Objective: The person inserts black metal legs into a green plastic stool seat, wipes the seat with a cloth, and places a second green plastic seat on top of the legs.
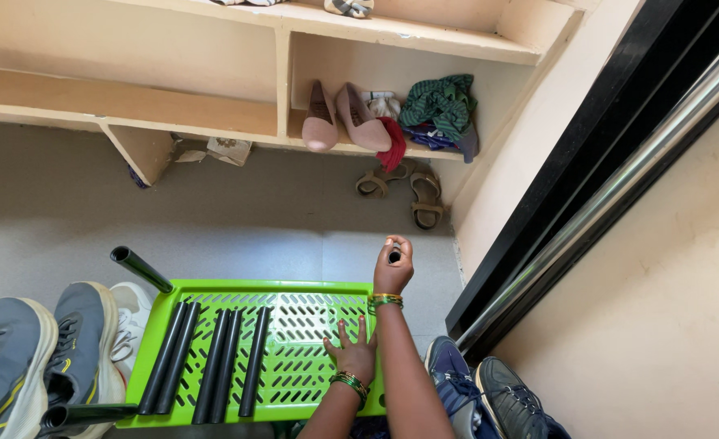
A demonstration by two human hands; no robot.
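Head view: right hand [394, 264] wrapped tight round a black tube [394, 255] standing straight up at the far right corner of the green tray [311, 321]. Left hand [351, 354] spread flat on tray, close beside, holding nothing.

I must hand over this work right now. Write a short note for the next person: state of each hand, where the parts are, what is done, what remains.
Left hand: flat, palm down on the green perforated shelf panel, holding nothing.
Right hand: closed around the top of a black tube at the panel's far right corner.
Parts: five loose black tubes lie on the panel. One black tube stands at the far left corner; another sticks out at the near left corner.
Done: three corners carry tubes.
Left: near right corner is hidden by the arm; loose tubes unused.
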